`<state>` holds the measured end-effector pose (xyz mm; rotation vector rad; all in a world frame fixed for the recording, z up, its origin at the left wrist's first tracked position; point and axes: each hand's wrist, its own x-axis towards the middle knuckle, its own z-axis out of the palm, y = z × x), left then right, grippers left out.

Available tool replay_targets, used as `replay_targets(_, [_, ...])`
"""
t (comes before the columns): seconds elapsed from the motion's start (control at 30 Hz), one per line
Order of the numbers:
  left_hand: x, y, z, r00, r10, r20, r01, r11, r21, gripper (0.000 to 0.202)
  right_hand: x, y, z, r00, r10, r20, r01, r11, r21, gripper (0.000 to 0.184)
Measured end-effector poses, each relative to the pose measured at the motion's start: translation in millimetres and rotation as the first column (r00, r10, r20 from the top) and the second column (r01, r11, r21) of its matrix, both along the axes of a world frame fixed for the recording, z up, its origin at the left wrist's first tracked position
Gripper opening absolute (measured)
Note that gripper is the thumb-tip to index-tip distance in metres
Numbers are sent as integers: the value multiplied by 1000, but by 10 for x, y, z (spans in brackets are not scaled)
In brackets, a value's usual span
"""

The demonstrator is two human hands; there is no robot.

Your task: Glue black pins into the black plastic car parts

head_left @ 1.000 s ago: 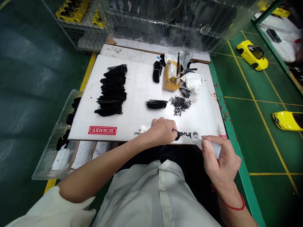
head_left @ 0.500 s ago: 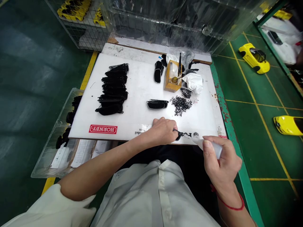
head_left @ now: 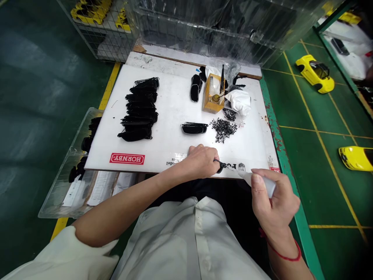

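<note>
Fingers of left hand pinch one small black part; right hand grips one white tube, tip touching it.

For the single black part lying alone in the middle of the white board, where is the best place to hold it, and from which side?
Probably pinch the single black part across its short width near the middle, coming from above. It lies flat and long, left to right, with free board in front and behind. The screw pile sits close to its right end, so avoid that side.

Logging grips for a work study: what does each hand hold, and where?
The left hand pinches a small black part by its near end; the right hand grips a white tube around its body.
</note>
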<state>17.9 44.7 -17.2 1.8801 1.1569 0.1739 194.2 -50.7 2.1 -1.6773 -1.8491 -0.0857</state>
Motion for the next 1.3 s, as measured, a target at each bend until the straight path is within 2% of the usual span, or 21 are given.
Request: replay_targets(1.3, [3, -4, -50, 1000, -4, 28, 3, 1000, 27, 20, 8, 5, -30, 1000, -5, 9, 5, 1000, 3, 10])
